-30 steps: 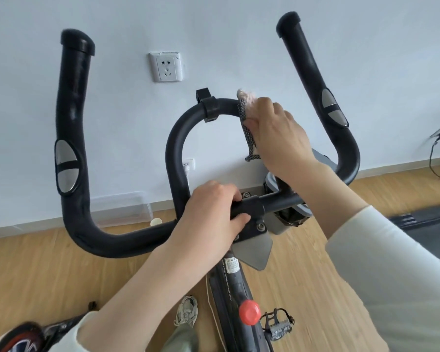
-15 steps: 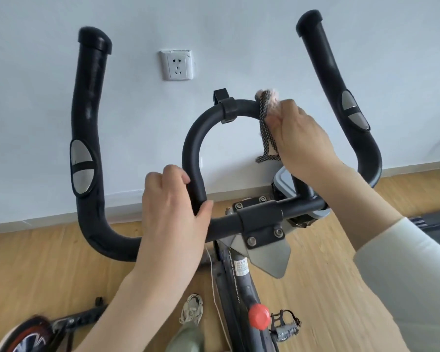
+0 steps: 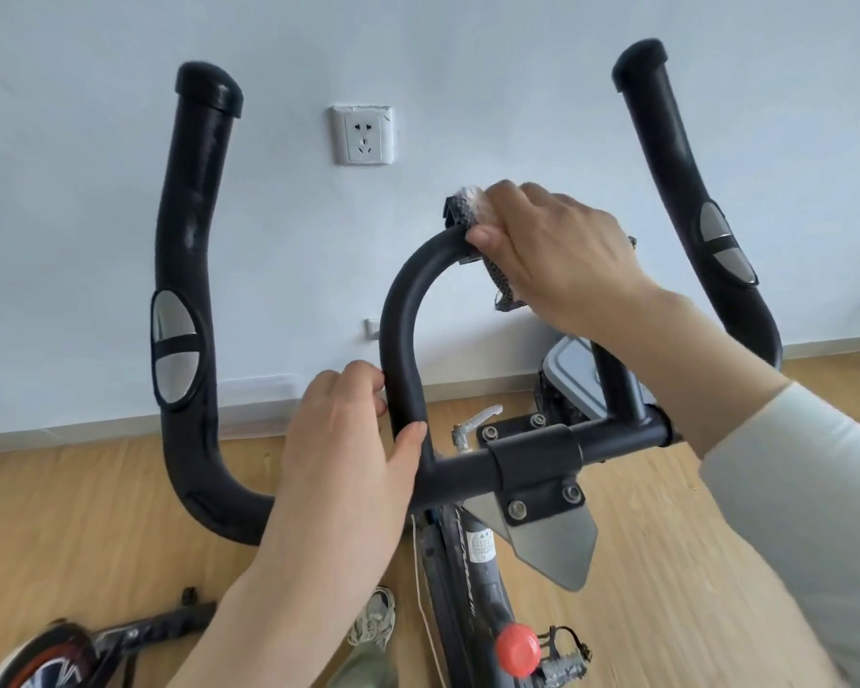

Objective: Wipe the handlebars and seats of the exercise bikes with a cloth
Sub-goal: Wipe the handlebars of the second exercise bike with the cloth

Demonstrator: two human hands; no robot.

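The black handlebars (image 3: 189, 300) of an exercise bike fill the view, with two long outer horns and an inner loop (image 3: 400, 330) in the middle. My right hand (image 3: 552, 255) presses a grey patterned cloth (image 3: 463, 208) onto the top of the inner loop; most of the cloth is hidden under the hand, and a strip of it hangs below. My left hand (image 3: 343, 469) grips the left base of the loop where it meets the crossbar. The seat is out of view.
A white wall with a socket (image 3: 363, 135) stands close behind the bars. Below are a wooden floor, the bike frame with a red knob (image 3: 517, 650), a pedal (image 3: 564, 660), a shoe (image 3: 373, 623), and another bike's wheel (image 3: 46, 657) at bottom left.
My right hand slid the cloth leftward along the top of the inner loop. My left hand moved from the centre clamp to the loop's left base. The view shifted right.
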